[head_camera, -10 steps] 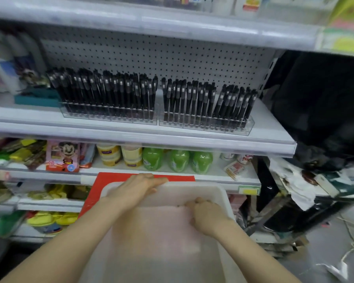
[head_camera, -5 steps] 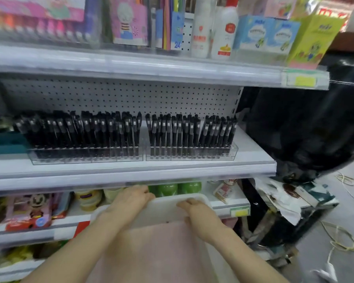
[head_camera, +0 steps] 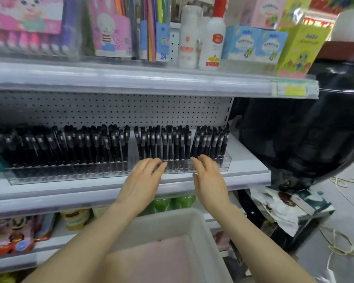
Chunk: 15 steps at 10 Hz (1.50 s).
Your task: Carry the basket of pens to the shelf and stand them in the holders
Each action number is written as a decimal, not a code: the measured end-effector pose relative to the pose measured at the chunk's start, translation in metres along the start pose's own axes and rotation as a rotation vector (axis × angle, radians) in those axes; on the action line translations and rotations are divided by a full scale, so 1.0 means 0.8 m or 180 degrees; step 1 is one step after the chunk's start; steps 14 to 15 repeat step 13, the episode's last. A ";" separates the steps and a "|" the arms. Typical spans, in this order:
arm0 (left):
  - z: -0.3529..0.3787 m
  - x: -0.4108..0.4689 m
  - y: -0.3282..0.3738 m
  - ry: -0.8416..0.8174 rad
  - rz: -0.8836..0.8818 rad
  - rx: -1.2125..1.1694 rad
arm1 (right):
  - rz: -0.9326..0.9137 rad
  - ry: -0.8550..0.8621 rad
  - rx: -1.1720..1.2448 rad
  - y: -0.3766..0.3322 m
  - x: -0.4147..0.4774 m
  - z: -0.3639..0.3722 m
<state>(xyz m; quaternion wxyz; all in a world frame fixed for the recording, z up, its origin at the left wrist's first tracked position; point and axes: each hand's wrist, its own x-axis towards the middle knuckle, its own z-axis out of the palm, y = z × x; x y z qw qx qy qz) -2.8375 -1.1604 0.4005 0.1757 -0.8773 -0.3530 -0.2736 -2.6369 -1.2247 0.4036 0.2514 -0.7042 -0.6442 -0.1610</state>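
Observation:
Two clear plastic holders stand side by side on the middle shelf (head_camera: 243, 172), the left holder (head_camera: 65, 174) and the right holder (head_camera: 225, 162), both packed with upright black pens (head_camera: 168, 144). My left hand (head_camera: 145, 178) and my right hand (head_camera: 208, 176) reach over the shelf edge, fingers straight, their tips at the front wall of the right holder. Neither hand holds anything. Below my forearms sits the white basket (head_camera: 202, 225) with a pinkish floor; no pens show in the part I can see.
The shelf above (head_camera: 151, 78) carries boxes, bottles and colourful stationery. Lower shelves hold green bottles (head_camera: 172, 201) and packets. A black plastic sheet (head_camera: 305, 129) covers a stand on the right, with cords on the floor.
Both hands left the basket's rim and rose to the front of the right pen holder. The view tilted upward, bringing the top shelf in.

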 end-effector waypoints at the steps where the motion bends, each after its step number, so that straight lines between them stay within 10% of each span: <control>1: 0.004 0.004 0.001 0.0051 -0.0192 0.0110 | -0.0082 -0.0067 -0.0166 0.010 0.009 0.008; 9: 0.005 0.003 0.022 -0.0127 -0.0458 0.0122 | -0.0322 0.0073 -0.0310 0.021 0.022 0.010; 15: -0.057 -0.006 0.025 -0.0256 -0.0403 0.0160 | -0.1703 -0.0040 -0.0123 0.008 0.031 -0.031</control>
